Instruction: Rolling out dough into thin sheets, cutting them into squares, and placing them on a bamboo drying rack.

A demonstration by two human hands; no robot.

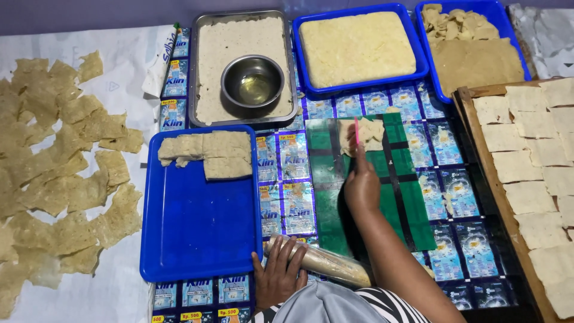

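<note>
My right hand (361,184) holds a thin pink stick (357,130) and presses its tip on a small flat piece of pale dough (366,134). The dough lies at the far end of a green checked mat (412,203). My left hand (278,276) rests with fingers spread on a plastic-wrapped rolling pin (335,266) near the front edge. To the left is a blue tray (197,233) with a few cut dough sheets (210,153) at its far end.
A metal tray of dough (209,66) with a steel bowl of oil (252,81) stands at the back. Two blue trays (359,87) (472,60) hold dough and scraps. Thin sheets dry on white paper (60,167) left and on a wooden board (526,179) right.
</note>
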